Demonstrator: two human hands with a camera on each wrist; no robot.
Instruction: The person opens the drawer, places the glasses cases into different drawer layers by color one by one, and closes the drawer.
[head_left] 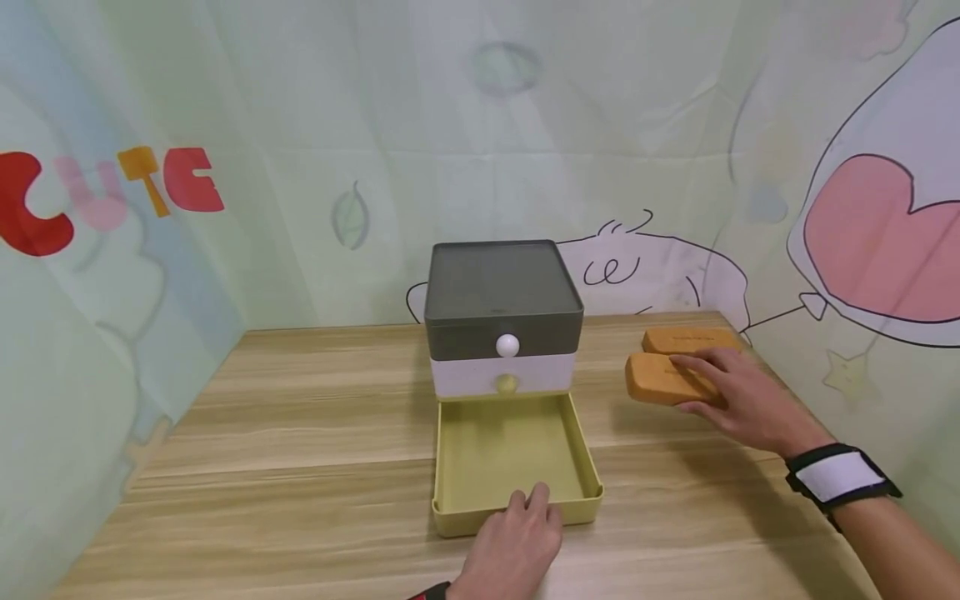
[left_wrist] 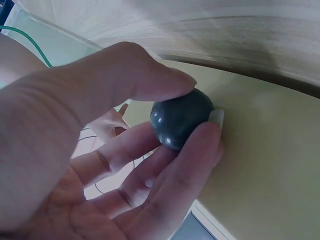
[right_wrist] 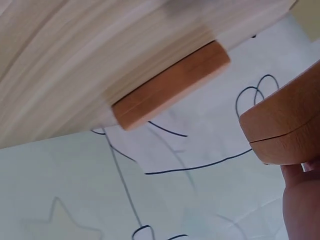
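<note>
In the head view a small drawer box (head_left: 504, 283) has a dark grey top, a white middle drawer (head_left: 465, 377) and a yellow bottom drawer (head_left: 513, 450) pulled out, with nothing in it. My left hand (head_left: 517, 542) is at that drawer's front. The left wrist view shows thumb and fingers pinching its dark round knob (left_wrist: 180, 120). At the right, my right hand (head_left: 750, 404) grips an orange-brown glasses case (head_left: 660, 379) between thumb and fingers, raised off the table. A seam runs along its side in the right wrist view. A second glasses case (head_left: 690, 340) lies behind it.
The box stands on a wood-grain table (head_left: 300, 433) near its back edge. A printed curtain (head_left: 300, 100) with drawings hangs behind and along both sides. The right forearm wears a black band with a white patch (head_left: 840, 477).
</note>
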